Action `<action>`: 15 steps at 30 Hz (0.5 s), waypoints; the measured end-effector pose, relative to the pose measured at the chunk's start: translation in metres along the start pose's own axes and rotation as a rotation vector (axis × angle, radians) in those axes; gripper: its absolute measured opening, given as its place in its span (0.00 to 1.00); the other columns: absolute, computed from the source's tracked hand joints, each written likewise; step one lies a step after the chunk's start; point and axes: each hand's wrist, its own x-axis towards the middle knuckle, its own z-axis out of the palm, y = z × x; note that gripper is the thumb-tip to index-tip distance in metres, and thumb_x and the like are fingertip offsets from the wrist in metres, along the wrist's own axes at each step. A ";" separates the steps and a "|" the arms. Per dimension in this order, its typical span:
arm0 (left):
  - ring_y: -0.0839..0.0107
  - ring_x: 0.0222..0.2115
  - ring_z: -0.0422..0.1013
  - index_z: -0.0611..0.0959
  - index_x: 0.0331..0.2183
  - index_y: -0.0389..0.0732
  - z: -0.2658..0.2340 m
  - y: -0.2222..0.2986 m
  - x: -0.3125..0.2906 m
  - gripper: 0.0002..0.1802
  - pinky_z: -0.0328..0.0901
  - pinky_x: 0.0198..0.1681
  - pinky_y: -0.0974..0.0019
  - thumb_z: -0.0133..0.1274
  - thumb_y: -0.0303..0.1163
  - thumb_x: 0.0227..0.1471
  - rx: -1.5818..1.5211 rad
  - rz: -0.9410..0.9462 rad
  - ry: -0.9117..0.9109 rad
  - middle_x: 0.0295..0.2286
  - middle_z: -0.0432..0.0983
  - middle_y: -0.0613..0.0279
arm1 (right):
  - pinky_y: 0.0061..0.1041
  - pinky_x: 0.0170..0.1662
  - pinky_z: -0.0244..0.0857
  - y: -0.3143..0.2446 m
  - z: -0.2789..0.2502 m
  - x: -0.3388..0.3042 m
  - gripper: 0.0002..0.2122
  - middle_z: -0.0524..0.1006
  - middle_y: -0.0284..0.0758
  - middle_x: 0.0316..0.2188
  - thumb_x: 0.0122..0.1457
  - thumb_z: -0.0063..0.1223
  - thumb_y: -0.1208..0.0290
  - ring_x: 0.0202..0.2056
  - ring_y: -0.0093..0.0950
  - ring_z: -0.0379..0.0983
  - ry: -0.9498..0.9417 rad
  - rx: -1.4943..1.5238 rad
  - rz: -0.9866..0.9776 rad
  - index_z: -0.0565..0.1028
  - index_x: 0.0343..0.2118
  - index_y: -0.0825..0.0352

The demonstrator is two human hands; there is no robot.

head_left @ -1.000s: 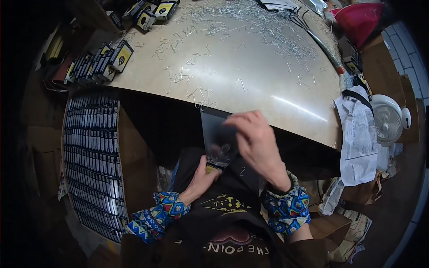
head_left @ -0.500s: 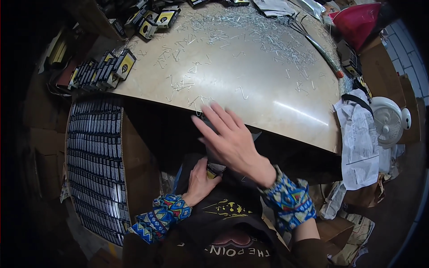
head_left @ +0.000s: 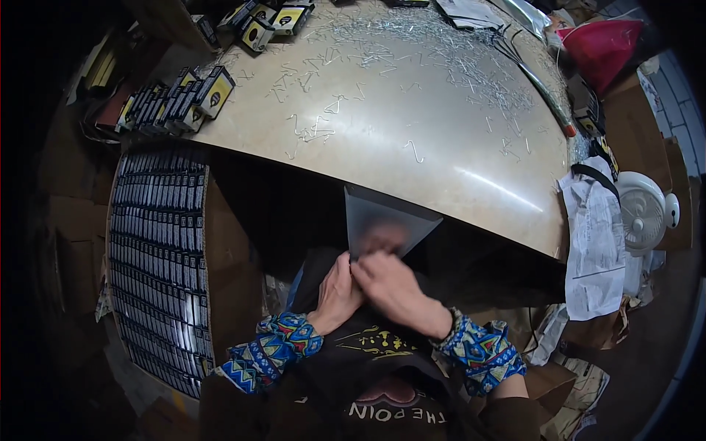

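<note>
My left hand (head_left: 338,298) is closed low in front of my apron, at the lower end of a grey three-cornered metal chute (head_left: 358,209) below the table's front edge. Half a second ago a small box showed in its grip; the hands now cover it. My right hand (head_left: 401,294) meets the left one there with its fingers curled in, and what they hold, if anything, is hidden. A blurred patch shows on the chute just above the knuckles. Thin bent wire hooks (head_left: 316,131) lie on the table (head_left: 441,173) beyond the hands.
A heap of wire hooks (head_left: 471,66) covers the table's far side. Small black-and-yellow boxes (head_left: 209,95) stand in a row at the left edge. Below them, a carton (head_left: 220,242) holds packed rows. A white fan (head_left: 641,209) and hanging paper (head_left: 594,250) are at right.
My right hand has come down from the table edge to the chute's lower end, its fingers now curled. The hooks that lay at the edge are gone from there. The chute is now uncovered.
</note>
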 end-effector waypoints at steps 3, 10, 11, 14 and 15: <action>0.44 0.42 0.69 0.65 0.53 0.35 -0.014 -0.002 -0.009 0.37 0.67 0.43 0.52 0.62 0.28 0.41 0.118 0.059 0.002 0.39 0.70 0.44 | 0.35 0.46 0.70 -0.007 -0.005 -0.010 0.17 0.75 0.45 0.46 0.52 0.52 0.79 0.44 0.42 0.74 0.164 0.307 0.061 0.73 0.47 0.71; 0.51 0.44 0.70 0.59 0.61 0.41 -0.049 0.010 -0.022 0.49 0.67 0.47 0.57 0.64 0.27 0.38 0.084 0.041 0.023 0.42 0.68 0.48 | 0.31 0.37 0.74 0.000 -0.020 -0.015 0.11 0.79 0.43 0.37 0.54 0.58 0.77 0.35 0.40 0.78 0.385 0.489 0.063 0.77 0.41 0.70; 0.50 0.45 0.70 0.57 0.62 0.41 -0.048 0.018 -0.016 0.52 0.67 0.47 0.57 0.66 0.27 0.38 0.065 0.096 0.050 0.44 0.68 0.47 | 0.31 0.38 0.74 -0.003 -0.021 -0.013 0.12 0.79 0.43 0.39 0.54 0.59 0.76 0.37 0.40 0.78 0.441 0.449 0.008 0.77 0.41 0.69; 0.50 0.43 0.72 0.53 0.62 0.38 -0.043 0.030 -0.002 0.55 0.69 0.45 0.56 0.68 0.30 0.38 0.066 0.192 0.122 0.44 0.70 0.46 | 0.33 0.43 0.73 -0.008 -0.039 0.001 0.17 0.76 0.46 0.46 0.50 0.63 0.76 0.43 0.43 0.76 0.388 0.131 -0.092 0.77 0.45 0.69; 0.50 0.43 0.72 0.54 0.61 0.37 -0.043 0.032 0.001 0.53 0.69 0.45 0.55 0.68 0.30 0.38 0.059 0.229 0.154 0.44 0.71 0.46 | 0.34 0.47 0.71 -0.002 -0.028 -0.002 0.20 0.72 0.48 0.51 0.47 0.65 0.75 0.47 0.45 0.73 0.365 0.243 -0.107 0.76 0.46 0.69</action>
